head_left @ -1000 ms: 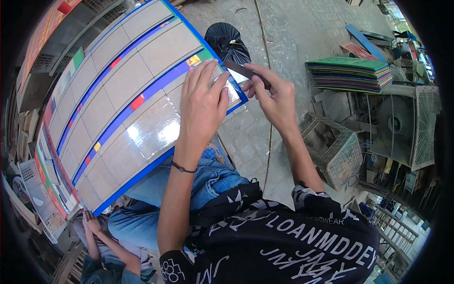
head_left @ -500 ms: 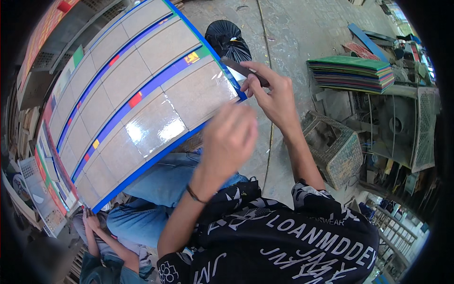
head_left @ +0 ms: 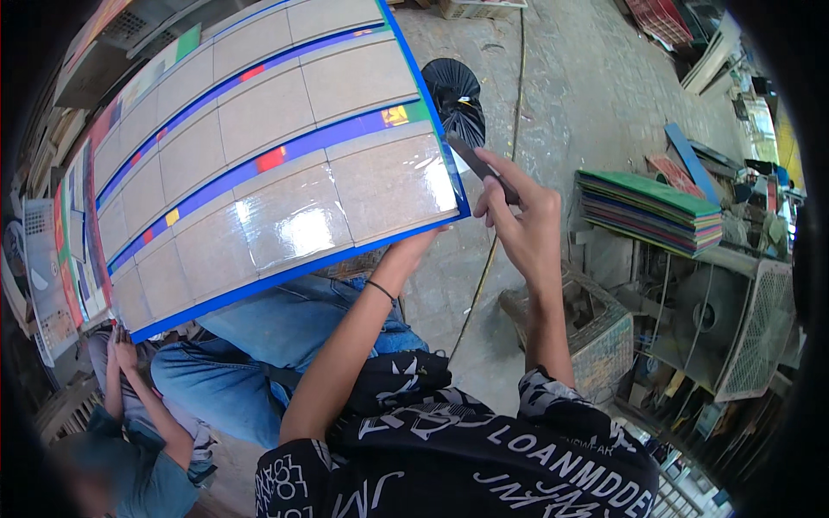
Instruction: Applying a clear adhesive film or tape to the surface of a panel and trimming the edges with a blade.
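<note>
I see my right hand pinching a thin dark blade at the glossy blue-edged tile sample board's right corner, blade lengthwise along that edge; my left hand props the board from beneath, its grip hidden.

We see a large glossy board of beige tile samples, edged and striped in blue, tilted over the lap. A thin dark blade rests at its right corner.
</note>
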The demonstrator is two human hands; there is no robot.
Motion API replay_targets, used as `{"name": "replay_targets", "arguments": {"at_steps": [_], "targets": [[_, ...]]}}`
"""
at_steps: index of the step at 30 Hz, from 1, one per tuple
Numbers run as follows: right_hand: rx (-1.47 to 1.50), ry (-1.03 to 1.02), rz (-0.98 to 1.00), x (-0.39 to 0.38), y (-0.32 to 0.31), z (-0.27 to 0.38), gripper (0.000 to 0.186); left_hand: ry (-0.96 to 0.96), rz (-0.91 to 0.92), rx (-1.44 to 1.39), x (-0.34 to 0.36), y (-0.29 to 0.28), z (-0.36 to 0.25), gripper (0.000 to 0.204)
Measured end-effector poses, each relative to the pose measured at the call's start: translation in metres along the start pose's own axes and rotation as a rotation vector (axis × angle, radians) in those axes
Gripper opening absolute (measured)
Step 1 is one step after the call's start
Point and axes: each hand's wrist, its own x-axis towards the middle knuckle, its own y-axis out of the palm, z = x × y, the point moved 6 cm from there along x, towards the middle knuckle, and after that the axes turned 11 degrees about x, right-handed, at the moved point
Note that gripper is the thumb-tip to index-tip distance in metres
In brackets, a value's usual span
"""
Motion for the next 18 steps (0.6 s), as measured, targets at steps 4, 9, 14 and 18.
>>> {"name": "replay_targets", "arguments": {"at_steps": [4,9,14,18], "targets": [[-0.017,-0.042,0.001,-0.002,0.002,0.002,0.028,-0.132,0.082,-0.585,0.005,0.011,0.008,0.033],[-0.032,0.016,-0.024,0.000,-0.001,0.005,0.026,-0.229,0.190,-1.172,0.004,0.024,-0.003,0.032],[-0.020,0.022,-0.031,0.002,-0.005,0.000,0.026,-0.275,0.287,-1.111,-0.002,0.024,-0.015,0.045],[-0.008,-0.010,-0.034,0.003,-0.002,0.001,0.026,-0.287,0.295,-1.064,-0.004,0.017,-0.016,0.049]]}}
